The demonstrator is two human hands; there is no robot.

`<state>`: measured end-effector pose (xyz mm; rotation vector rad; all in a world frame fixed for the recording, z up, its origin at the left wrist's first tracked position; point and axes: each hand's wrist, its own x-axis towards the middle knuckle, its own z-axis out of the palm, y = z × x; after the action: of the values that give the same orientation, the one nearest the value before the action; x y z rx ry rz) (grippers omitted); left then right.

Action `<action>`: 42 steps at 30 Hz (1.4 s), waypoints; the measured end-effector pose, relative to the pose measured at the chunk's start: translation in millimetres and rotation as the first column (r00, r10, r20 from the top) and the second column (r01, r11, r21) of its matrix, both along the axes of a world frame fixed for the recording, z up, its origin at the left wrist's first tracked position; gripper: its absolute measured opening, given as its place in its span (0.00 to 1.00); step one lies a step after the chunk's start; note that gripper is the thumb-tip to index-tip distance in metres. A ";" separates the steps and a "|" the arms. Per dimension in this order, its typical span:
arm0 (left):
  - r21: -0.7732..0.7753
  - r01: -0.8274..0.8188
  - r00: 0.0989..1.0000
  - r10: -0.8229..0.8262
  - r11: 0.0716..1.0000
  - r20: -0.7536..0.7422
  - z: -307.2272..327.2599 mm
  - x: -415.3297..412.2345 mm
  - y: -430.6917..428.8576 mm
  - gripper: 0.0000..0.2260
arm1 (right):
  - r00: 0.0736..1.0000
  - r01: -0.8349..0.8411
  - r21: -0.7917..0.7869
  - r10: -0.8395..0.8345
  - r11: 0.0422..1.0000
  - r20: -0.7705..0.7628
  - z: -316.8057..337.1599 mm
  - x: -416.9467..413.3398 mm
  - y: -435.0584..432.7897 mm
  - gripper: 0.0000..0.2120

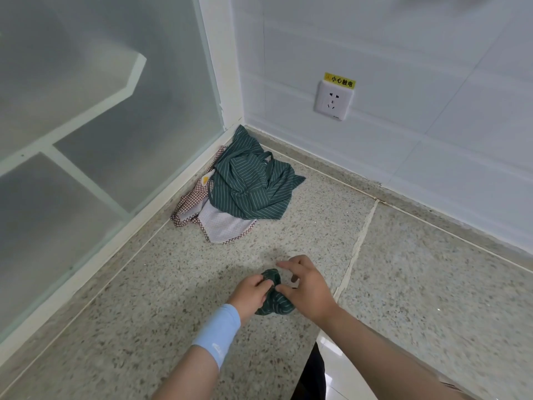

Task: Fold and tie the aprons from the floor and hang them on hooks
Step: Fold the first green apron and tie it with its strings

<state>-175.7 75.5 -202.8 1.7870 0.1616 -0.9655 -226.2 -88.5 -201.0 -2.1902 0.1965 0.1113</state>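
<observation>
I see my left hand (251, 293) pinching a small bundled green striped apron (274, 298) above the speckled stone floor (144, 284); my right hand (307, 285) arches over it, fingers (285, 265) spread, thumb touching cloth.

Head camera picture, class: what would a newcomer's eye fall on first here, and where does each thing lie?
First, the heap of aprons in the floor corner: a green striped apron lying on top of a red checked apron. Next, near the bottom centre, the left hand and right hand work a small green striped bundle between them. On the tiled wall to the right sits a white socket with a yellow warning label above it.
</observation>
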 end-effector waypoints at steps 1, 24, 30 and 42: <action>-0.012 -0.023 1.000 0.023 1.000 0.004 0.0 -2.1 -0.3 0.09 | 0.999 -0.037 0.001 0.037 0.999 0.014 0.9 -0.3 0.3 0.18; 0.298 -0.292 0.912 0.171 0.909 0.372 -9.8 -53.2 1.7 0.15 | 0.829 -0.271 -0.111 0.173 0.956 -0.532 3.4 8.0 -2.5 0.12; 0.435 -0.228 0.652 -0.196 0.871 0.733 -27.0 -55.4 13.8 0.04 | 0.797 -0.268 0.073 0.264 0.961 -0.543 5.8 13.9 -3.0 0.18; 0.082 -0.563 0.817 0.538 0.823 0.207 -17.7 -44.2 -0.8 0.16 | 0.830 0.009 0.092 0.044 0.996 -0.555 -1.6 15.5 11.2 0.14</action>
<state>-219.9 74.6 -220.5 1.7895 0.6167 -0.3797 -210.8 -77.3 -202.6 -2.0152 0.4887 0.7643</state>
